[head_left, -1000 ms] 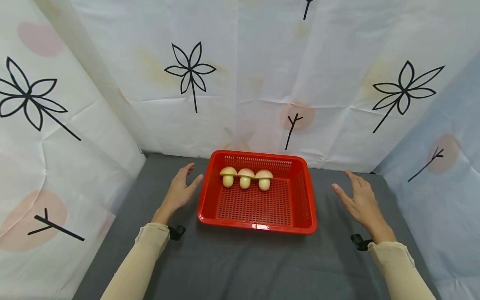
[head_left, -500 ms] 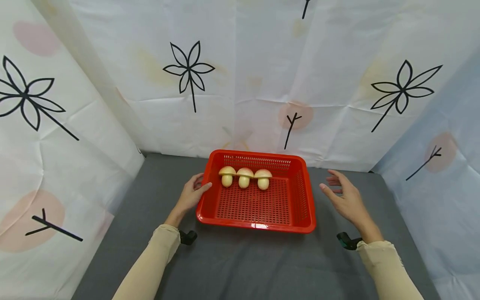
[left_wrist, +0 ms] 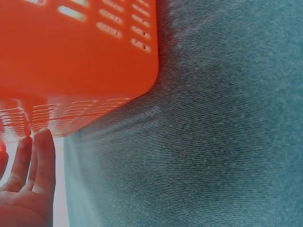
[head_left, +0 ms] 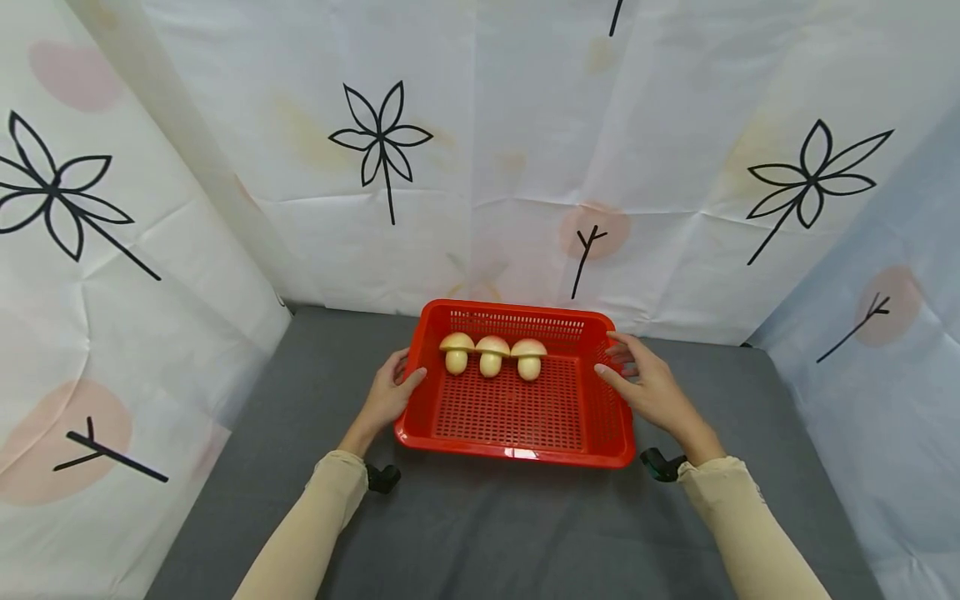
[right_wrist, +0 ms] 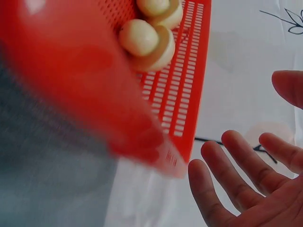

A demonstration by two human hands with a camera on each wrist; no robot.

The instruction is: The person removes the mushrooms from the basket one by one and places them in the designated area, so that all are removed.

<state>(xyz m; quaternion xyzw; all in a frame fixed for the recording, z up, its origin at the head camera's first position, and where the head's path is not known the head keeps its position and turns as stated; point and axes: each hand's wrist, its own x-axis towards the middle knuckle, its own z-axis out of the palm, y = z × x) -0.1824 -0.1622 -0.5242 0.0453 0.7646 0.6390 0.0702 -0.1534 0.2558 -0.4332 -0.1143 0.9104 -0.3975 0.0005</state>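
Observation:
A red plastic basket (head_left: 513, 457) with slotted walls rests on the grey cloth. Three toy mushrooms (head_left: 491, 357), pale with pinkish cap tops, stand in a row inside it, toward the back left. My left hand (head_left: 386, 396) holds the basket's left rim, its thumb over the edge. In the left wrist view the fingers (left_wrist: 43, 156) of that hand touch the outer wall. At the basket's right side my right hand (head_left: 652, 392) is spread, thumb over the rim in the head view. The right wrist view shows its fingers (right_wrist: 227, 175) apart from the wall.
Grey cloth (head_left: 480, 533) covers the table under the basket. White fabric (head_left: 510, 150) printed with black flowers and twigs hangs behind and at both sides. A small black wrist camera (head_left: 384, 478) sits on the left wrist, another (head_left: 662, 465) on the right.
My left hand has moved right onto the basket's left rim. My right hand has come left from the cloth to the right rim. Basket and mushrooms have stayed in place.

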